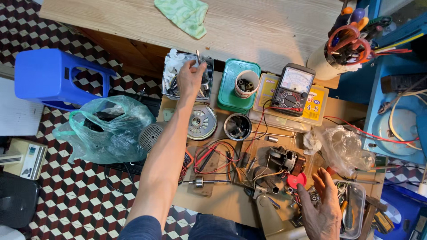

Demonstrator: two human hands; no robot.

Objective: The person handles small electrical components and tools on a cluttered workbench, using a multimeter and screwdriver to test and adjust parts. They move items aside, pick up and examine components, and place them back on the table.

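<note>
Metal tray [208, 62] of small parts sits at the far edge of your cardboard work mat, just left of the green lid [229, 86]; your left hand [190, 76] reaches into it, fingers pinched on a thin metal rod [198, 55]. Your right hand [324, 209] hovers near the clear plastic box [356, 218], fingers apart and empty, beside the small motor [284, 159].

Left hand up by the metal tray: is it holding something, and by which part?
Yes: the left hand pinches a small metal rod by its lower end, above the metal tray. The right hand holds nothing.
</note>
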